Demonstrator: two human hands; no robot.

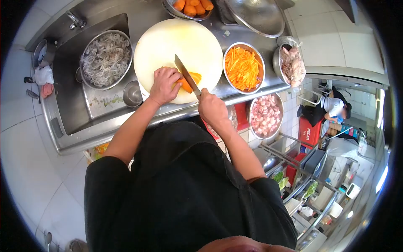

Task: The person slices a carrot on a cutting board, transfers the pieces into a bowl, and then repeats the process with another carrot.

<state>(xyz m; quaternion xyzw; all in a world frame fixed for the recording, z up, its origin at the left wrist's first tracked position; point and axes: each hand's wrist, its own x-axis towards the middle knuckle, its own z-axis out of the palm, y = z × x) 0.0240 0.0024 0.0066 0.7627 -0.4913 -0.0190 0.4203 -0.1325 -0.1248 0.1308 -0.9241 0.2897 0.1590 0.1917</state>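
Observation:
A round white cutting board [176,40] lies on the steel counter. My left hand [166,85] is closed on an orange carrot piece [185,85] near the board's front edge. My right hand [212,107] is wrapped round the handle of a knife [187,74], whose blade points away to the upper left and rests at the carrot. Orange slices [195,77] lie just right of the blade. Right of the board stands a steel bowl of cut carrot strips [242,68].
Whole carrots [191,7] fill a bowl behind the board. A colander of greyish seafood [105,59] stands in the sink [67,84]. Meat bowls [292,66] [265,115] are at the right. A person [333,107] sits farther off by a red crate [308,132].

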